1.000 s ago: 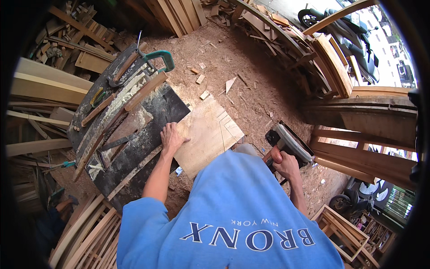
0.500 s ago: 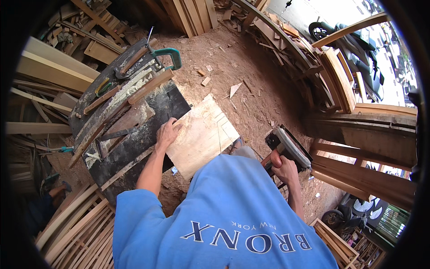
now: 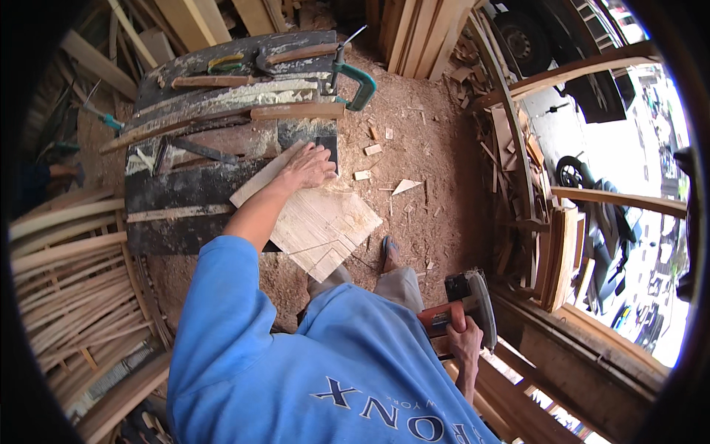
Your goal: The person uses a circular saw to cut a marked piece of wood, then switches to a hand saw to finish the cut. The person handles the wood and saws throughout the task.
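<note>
A thin, pale wooden board (image 3: 325,226) with pencil lines lies partly on the dark workbench (image 3: 185,237), its marked corner overhanging the near side. My left hand (image 3: 307,166) grips the board near its far edge, fingers bent over the top. Out to the right, my right hand (image 3: 466,342) is wrapped around the handle of a red and black circular saw (image 3: 438,318). The saw hangs beside my leg, apart from the board. Its blade cannot be made out.
A green clamp (image 3: 361,89), a hammer (image 3: 299,53) and green-handled pliers (image 3: 225,64) are on the bench. Sawdust and offcuts (image 3: 372,149) litter the floor near my sandalled foot (image 3: 389,255). Curved wooden strips (image 3: 81,296) are stacked at left; a motorcycle (image 3: 603,244) stands outside at right.
The view has turned, so the bench now sits straighter. My left hand has shifted on the board, which has rotated and lies farther over the bench. The saw remains in my right hand.
</note>
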{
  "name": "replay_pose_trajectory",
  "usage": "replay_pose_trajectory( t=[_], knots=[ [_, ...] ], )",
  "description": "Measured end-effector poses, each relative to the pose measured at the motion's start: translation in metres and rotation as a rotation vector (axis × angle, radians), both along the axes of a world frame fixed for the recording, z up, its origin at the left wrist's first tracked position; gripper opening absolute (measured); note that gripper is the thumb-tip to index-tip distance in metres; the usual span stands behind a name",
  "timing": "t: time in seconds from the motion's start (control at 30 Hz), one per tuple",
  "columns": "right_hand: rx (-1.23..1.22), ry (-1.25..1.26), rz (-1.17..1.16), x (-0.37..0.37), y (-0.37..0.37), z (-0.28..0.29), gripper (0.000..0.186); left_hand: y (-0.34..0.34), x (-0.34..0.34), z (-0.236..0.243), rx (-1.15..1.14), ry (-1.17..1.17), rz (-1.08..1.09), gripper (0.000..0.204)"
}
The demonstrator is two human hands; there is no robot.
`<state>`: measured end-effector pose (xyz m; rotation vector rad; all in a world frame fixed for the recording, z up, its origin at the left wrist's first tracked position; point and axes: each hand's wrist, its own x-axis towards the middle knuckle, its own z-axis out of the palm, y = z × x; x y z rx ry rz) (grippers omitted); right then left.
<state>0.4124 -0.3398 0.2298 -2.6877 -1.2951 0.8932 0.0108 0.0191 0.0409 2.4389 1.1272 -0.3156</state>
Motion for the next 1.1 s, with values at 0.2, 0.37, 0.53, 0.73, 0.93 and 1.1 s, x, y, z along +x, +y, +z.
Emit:
replay_pose_trajectory(
  t=[0.2,0.37,0.53,0.73,0.93,1.1],
  knots=[
    [-0.06,0.032,0.247,0.102,0.052,-0.03,0.032,-0.124,0.022,-0.03,0.463,-0.344,0.846,0.043],
    [-0.056,0.118,0.391,0.173,0.1,-0.055,0.034,-0.295,0.102,-0.05,0.795,-0.264,2.226,0.061],
    [-0.094,0.195,0.549,0.202,0.145,-0.07,0.04,-0.323,0.189,-0.098,-0.237,-1.951,2.51,0.076],
    [-0.058,0.319,0.636,0.197,0.176,-0.054,0.033,-0.249,0.186,-0.125,0.018,-2.056,2.761,0.063],
    [0.006,0.303,0.78,0.172,0.184,-0.052,0.037,-0.337,0.098,-0.094,0.471,-1.284,2.866,0.051],
    [-0.041,0.311,0.768,0.129,0.177,-0.037,0.041,-0.412,0.003,-0.095,0.531,-1.944,2.454,0.033]
  ],
)
